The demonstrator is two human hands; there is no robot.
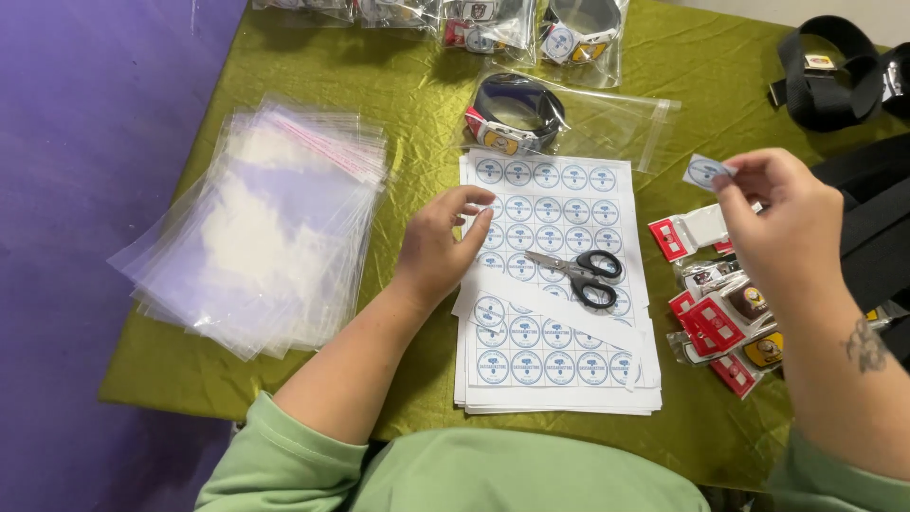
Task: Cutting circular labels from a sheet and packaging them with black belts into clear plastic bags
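Observation:
A stack of white sheets printed with round blue stickers (555,284) lies in the middle of the green cloth. Black-handled scissors (580,273) rest on top of it. My left hand (438,245) rests on the left edge of the sheets, fingertips bent onto a sticker, holding nothing. My right hand (787,220) is raised to the right of the sheets and pinches a small cut-out square with one round sticker (706,172) between thumb and fingers.
A pile of clear plastic bags (261,223) lies at the left. A bagged black belt (531,116) sits behind the sheets, with more bagged belts (578,33) at the far edge. Belt buckles and red-white tags (725,322) lie at the right. Rolled black belts (829,71) sit at the far right.

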